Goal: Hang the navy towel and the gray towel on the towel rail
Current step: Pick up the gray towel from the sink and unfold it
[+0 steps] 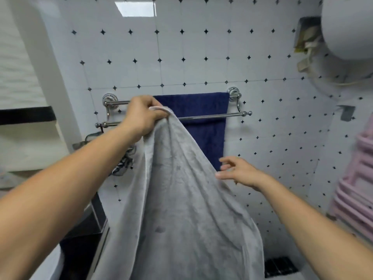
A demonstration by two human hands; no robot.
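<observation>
A chrome double towel rail [210, 117] is fixed to the tiled wall. The navy towel [199, 110] hangs over its back bar on the right half, passing behind the front bar. My left hand [141, 116] is shut on a top corner of the gray towel [177, 209], holding it up in front of the rail's left part. The gray towel drapes down from that corner to the bottom of the view. My right hand [240, 172] is open with fingers spread, at the gray towel's right edge; whether it touches the towel is unclear.
A white round appliance [347, 27] hangs at the upper right with a cloth bag [306, 43] beside it. A pink rack [357, 190] stands at the right edge. A chrome tap fitting [121, 164] sits under the rail's left end. A dark floor drain [280, 267] lies below.
</observation>
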